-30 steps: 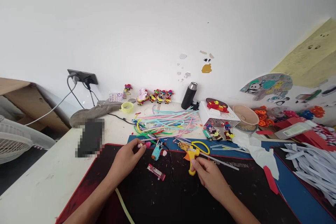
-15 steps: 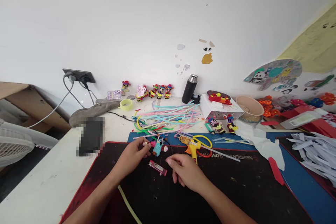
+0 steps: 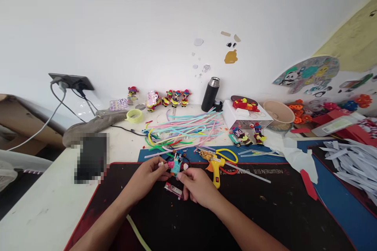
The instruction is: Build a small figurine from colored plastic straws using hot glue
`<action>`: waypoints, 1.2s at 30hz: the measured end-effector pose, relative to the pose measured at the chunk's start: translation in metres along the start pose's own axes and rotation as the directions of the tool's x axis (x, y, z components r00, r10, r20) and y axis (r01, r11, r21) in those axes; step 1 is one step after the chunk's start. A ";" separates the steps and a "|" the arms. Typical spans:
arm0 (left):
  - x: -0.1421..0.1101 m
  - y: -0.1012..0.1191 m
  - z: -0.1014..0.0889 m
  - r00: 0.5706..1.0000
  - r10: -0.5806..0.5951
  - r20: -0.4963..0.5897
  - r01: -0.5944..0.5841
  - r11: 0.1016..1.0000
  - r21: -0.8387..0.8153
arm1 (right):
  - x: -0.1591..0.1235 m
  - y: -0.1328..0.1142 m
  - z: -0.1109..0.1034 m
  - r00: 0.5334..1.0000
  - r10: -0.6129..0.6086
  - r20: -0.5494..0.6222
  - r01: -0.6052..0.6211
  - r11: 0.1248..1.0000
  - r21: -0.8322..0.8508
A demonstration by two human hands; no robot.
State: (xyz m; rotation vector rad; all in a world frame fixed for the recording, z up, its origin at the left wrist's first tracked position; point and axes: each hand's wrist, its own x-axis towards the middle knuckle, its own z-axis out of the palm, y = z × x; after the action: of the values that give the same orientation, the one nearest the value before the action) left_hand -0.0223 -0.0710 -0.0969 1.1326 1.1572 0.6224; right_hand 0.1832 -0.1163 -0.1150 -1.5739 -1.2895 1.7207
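My left hand [image 3: 149, 175] is closed, thumb and finger pinching the left side of a small pipe-cleaner doll [image 3: 176, 166]. The doll has a turquoise body, pink parts and a dark top. My right hand [image 3: 198, 187] reaches its lower right edge, fingers curled and thumb against it; the exact grip is partly hidden. Just below the doll, a pink-red lighter [image 3: 173, 190] lies on the black mat [image 3: 235, 215], close to my right fingertips. To the right of the doll rests a yellow hot glue gun [image 3: 216, 168].
Colourful pipe cleaners [image 3: 188, 127] lie in a pile behind the mat. Several finished dolls [image 3: 176, 99] stand along the wall, near a black thermos [image 3: 210, 94]. A white box [image 3: 247, 115] and paper strips [image 3: 350, 164] are at right, a roll of tape [image 3: 134, 116] at left.
My right hand has moved left and up to the doll, its fingers now touching it. My left hand keeps its pinch. The whole view has shifted slightly.
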 end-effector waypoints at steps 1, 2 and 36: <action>0.000 0.000 0.000 1.000 -0.006 0.011 0.006 1.000 -0.006 | 0.000 -0.001 0.001 1.000 0.002 -0.014 -0.002 1.000 0.004; 0.000 0.000 0.000 1.000 -0.010 0.020 0.010 1.000 -0.010 | 0.000 -0.002 0.002 1.000 0.003 -0.030 -0.003 1.000 0.009; -0.011 0.017 0.038 0.960 0.204 -0.193 -0.222 0.972 -0.073 | 0.019 -0.036 -0.013 0.963 -0.229 -0.140 0.266 0.880 0.393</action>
State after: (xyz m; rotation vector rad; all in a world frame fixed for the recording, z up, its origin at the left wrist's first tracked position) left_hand 0.0124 -0.0883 -0.0780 1.1455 1.1572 0.9564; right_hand 0.1826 -0.0797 -0.0917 -1.1731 -0.9574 1.6074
